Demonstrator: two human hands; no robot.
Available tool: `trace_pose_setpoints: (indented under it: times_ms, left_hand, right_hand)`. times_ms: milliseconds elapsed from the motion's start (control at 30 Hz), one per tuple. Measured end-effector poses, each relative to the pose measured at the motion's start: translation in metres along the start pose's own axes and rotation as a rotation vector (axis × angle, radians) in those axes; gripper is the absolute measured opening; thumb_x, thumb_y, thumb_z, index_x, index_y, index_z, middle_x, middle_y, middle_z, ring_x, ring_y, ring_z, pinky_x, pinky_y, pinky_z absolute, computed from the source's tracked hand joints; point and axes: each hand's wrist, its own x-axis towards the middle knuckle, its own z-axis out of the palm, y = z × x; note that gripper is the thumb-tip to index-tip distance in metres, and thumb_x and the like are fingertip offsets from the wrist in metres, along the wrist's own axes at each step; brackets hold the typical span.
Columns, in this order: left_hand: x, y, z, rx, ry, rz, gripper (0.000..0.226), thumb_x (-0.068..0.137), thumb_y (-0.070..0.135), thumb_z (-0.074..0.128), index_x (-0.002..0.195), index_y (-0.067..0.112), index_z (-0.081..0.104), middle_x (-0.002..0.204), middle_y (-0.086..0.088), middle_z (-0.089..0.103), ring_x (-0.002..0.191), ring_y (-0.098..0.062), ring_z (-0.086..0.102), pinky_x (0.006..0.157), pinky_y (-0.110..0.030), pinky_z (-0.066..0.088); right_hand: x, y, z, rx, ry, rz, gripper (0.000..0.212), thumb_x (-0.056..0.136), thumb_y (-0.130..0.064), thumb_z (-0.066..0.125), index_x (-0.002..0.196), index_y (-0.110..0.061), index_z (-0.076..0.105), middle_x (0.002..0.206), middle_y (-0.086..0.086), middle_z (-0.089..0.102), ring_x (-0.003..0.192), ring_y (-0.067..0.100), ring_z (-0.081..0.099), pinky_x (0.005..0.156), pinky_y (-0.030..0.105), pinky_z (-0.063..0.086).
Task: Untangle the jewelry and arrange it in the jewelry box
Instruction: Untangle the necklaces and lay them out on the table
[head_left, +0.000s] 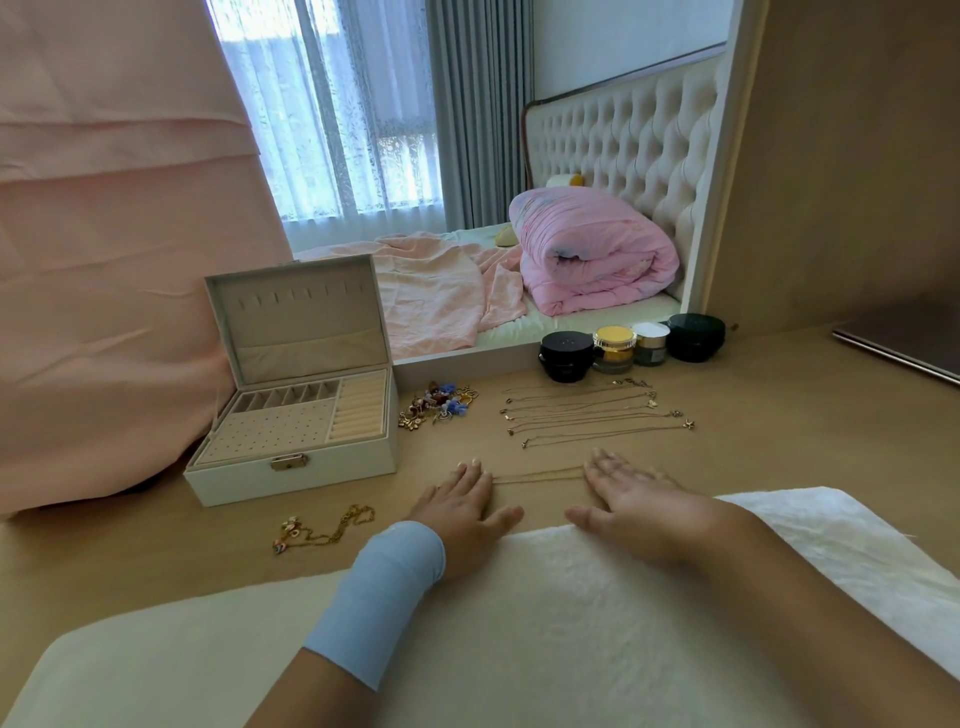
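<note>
A thin gold chain (537, 475) lies stretched flat on the wooden table between my two hands. My left hand (465, 512) presses its left end with straight fingers; my right hand (631, 493) lies flat over its right end. Beyond it, several thin necklaces (597, 413) lie in straight parallel rows. A tangled heap of colourful jewelry (439, 405) sits beside the white jewelry box (298, 415), which stands with its lid up and its compartments bare. A chunky gold charm chain (322, 530) lies in front of the box.
Several cosmetic jars (631, 343) stand by a mirror at the back. A white towel (571, 623) covers the near table edge under my forearms. Pink cloth (104, 260) hangs at left; a closed laptop (904, 338) lies at far right.
</note>
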Motion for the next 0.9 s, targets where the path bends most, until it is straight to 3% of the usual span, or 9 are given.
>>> trace_pose_setpoints:
  times_ms: [500, 633, 800, 900]
  left_hand:
    - [0.049, 0.063, 0.002, 0.07, -0.008, 0.142, 0.068, 0.101, 0.058, 0.017, 0.155, 0.024, -0.006, 0.162, 0.007, -0.017, 0.147, -0.008, -0.019, 0.12, -0.045, -0.01]
    - [0.05, 0.063, 0.006, 0.062, 0.027, 0.16, 0.069, 0.101, 0.056, 0.019, 0.155, 0.023, -0.008, 0.161, 0.007, -0.019, 0.146, -0.008, -0.021, 0.12, -0.045, -0.011]
    - [0.04, 0.049, 0.003, -0.032, 0.124, 0.207, 0.067, 0.102, 0.054, 0.025, 0.156, 0.025, -0.004, 0.162, 0.009, -0.017, 0.146, -0.007, -0.019, 0.12, -0.035, -0.006]
    - [0.024, 0.031, -0.004, -0.061, 0.154, 0.197, 0.067, 0.101, 0.053, 0.03, 0.156, 0.028, 0.001, 0.162, 0.012, -0.01, 0.148, -0.007, -0.014, 0.12, -0.034, -0.001]
  right_hand:
    - [0.009, 0.066, -0.004, 0.066, 0.164, 0.269, 0.084, 0.099, -0.069, 0.018, 0.161, -0.018, -0.008, 0.167, 0.001, -0.021, 0.154, 0.018, -0.015, 0.123, 0.055, -0.006]
    - [0.011, 0.067, -0.002, 0.076, 0.186, 0.275, 0.086, 0.098, -0.069, 0.02, 0.161, -0.018, -0.008, 0.167, 0.002, -0.02, 0.154, 0.018, -0.015, 0.122, 0.054, -0.005]
    - [0.006, 0.067, -0.002, 0.1, 0.241, 0.243, 0.083, 0.1, -0.064, 0.025, 0.16, -0.02, -0.01, 0.166, 0.001, -0.021, 0.154, 0.018, -0.016, 0.124, 0.053, -0.006]
    - [-0.001, 0.052, -0.006, 0.063, 0.311, 0.177, 0.076, 0.102, -0.058, 0.031, 0.162, -0.023, -0.001, 0.168, 0.001, -0.016, 0.155, 0.019, -0.014, 0.124, 0.052, -0.005]
